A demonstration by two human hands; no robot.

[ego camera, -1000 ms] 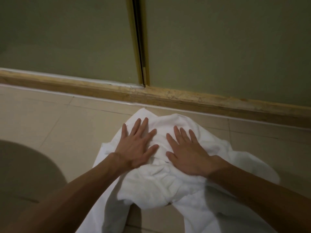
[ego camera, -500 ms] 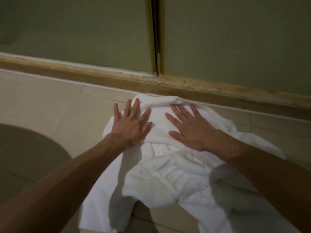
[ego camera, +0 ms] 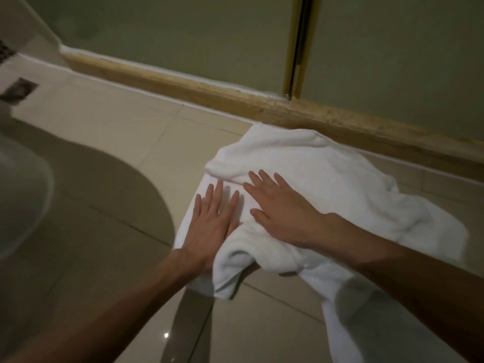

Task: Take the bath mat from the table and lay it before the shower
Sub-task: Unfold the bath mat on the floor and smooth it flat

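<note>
Left hand [ego camera: 212,226] and right hand [ego camera: 282,210] lie flat and unclenched, pressing the rumpled white terry bath mat [ego camera: 327,176] spread beneath them. Beyond them its edge touches the wooden sill [ego camera: 340,121].

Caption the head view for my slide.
Left hand and right hand press flat on the rumpled white bath mat on the tiled floor by the shower sill.

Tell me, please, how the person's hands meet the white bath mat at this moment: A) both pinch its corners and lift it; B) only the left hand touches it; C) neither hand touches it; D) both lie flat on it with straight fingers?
D: the left hand and the right hand both rest palm down, fingers straight, on the rumpled bath mat, which lies on the tiled floor.
</note>
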